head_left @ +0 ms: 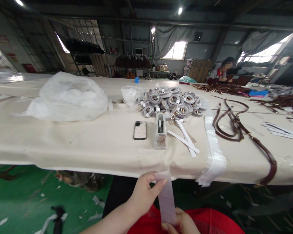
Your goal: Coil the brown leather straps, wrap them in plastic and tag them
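Observation:
Between my hands, over my lap at the table's front edge, is a flat translucent whitish strip [167, 198]. My left hand [146, 191] pinches its upper end between thumb and fingers. Lower down, my right hand [182, 222] grips the bottom end; part of that hand is cut off by the frame edge. On the table just beyond stand a tape dispenser [160, 133] and, left of it, a small patterned square item [140, 130], blurred out in part. White paper strips [185, 139] lie crossed right of the dispenser.
Wrapped coiled straps [173, 100] are heaped mid-table. A large translucent plastic bag [70, 97] sits at left. Long clear plastic sleeves [213, 149] hang over the front edge, beside brown leather straps [234, 125]. Another person [221, 73] sits at far right. Scraps litter the green floor [80, 208].

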`<state>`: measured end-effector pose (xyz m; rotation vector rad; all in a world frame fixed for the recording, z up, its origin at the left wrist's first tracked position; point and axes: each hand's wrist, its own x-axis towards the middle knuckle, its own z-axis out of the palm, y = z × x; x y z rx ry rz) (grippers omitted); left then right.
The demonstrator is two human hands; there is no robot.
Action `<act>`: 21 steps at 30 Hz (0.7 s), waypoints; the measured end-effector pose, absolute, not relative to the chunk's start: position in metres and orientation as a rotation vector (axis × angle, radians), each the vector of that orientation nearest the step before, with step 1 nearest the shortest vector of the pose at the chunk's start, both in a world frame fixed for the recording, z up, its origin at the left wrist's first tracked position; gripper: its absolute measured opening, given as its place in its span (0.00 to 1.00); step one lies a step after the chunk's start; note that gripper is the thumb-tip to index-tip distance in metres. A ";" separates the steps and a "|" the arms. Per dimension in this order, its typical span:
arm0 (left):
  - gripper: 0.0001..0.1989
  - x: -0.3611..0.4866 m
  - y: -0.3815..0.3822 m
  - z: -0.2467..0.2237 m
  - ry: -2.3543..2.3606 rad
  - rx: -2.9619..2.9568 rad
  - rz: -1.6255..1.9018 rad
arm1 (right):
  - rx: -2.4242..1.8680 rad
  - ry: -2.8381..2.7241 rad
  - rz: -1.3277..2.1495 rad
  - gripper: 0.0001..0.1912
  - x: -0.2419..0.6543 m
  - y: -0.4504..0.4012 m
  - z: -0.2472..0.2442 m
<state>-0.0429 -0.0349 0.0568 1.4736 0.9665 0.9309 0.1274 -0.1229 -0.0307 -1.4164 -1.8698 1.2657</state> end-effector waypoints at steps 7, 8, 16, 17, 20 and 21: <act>0.11 -0.040 -0.044 0.059 0.954 1.461 0.730 | -1.417 -1.661 1.052 0.15 0.137 -0.122 -0.018; 0.10 -0.039 -0.046 0.058 0.953 1.453 0.723 | -1.393 -1.634 1.039 0.13 0.137 -0.122 -0.016; 0.10 -0.034 -0.051 0.055 0.953 1.378 0.710 | -1.243 -1.630 1.070 0.06 0.131 -0.117 -0.022; 0.12 -0.034 -0.050 0.053 0.946 1.389 0.713 | -1.237 -1.629 1.082 0.07 0.134 -0.117 -0.021; 0.16 -0.035 -0.046 0.043 0.898 1.487 0.649 | -1.309 -1.605 1.034 0.11 0.155 -0.115 -0.014; 0.17 -0.034 -0.044 0.039 0.809 1.498 0.604 | -1.352 -1.600 0.996 0.13 0.165 -0.115 -0.010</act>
